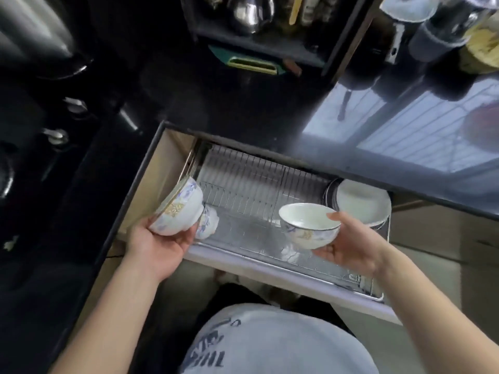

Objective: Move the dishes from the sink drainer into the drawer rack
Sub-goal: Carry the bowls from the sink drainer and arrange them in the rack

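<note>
Left grip: the left hand point(159, 242) cups a patterned bowl point(178, 207) from below, fingers curled round its base and lower wall, the bowl tipped on edge with its mouth turned away to the left.
Right grip: the right hand point(348, 245) holds a white bowl point(309, 225) upright, thumb hooked over the rim, fingers under the foot.
Just beside the left grip: a second patterned bowl point(208, 222) already stands on edge in the rack, touching or nearly touching the held one; I cannot tell which.
Below both grips: the wire drawer rack point(243, 184), pulled out, its rows of prongs bare across the middle.
Beyond the right grip: a stack of white plates point(363, 202) standing at the rack's right end.
Further out: the dark glossy tabletop point(216, 103) above the drawer, and a shelf unit point(256, 44) holding a metal kettle point(251, 12) behind it.
Where the dishes are: two bowls in hand over the rack, neither yet set down; the sink drainer is not in view.
Handling: glazed ceramic, stiff and brittle, likely slick if damp, with some heft for its size; a knock against the wire or the neighbouring bowl could chip it.
Where to hold: rim and foot pinched together, or the base cupped, as both hands have it.
Step in hand: I judge the left bowl is being slotted in next to its mate.
</note>
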